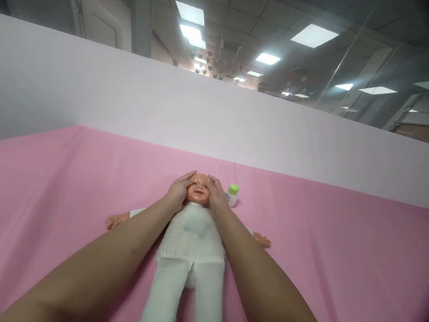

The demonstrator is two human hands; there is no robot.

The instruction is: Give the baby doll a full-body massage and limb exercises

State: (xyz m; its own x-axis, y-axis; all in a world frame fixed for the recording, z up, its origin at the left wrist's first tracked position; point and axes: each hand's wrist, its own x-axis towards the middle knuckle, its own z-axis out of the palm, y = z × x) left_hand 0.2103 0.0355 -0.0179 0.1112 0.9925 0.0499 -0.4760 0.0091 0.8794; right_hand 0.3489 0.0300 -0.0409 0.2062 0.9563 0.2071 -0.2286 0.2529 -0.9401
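On the pink sheet point(295, 218), the left hand point(179, 190) cups one side of the doll's head — fingers gently curved — and the right hand point(216, 193) cups the other; the doll point(194, 234) lies face-up between both forearms, a green-capped bottle point(233, 195) just beside.

My left hand point(177, 192) and right hand point(217, 194) are bare, with slim fingers and narrow wrists. My left forearm point(104, 261) and right forearm point(267, 281) are bare too, smooth in outline, broadening evenly from the wrist toward the elbow. A small dark spot point(134, 250) marks the left one. The nails are too small to make out.
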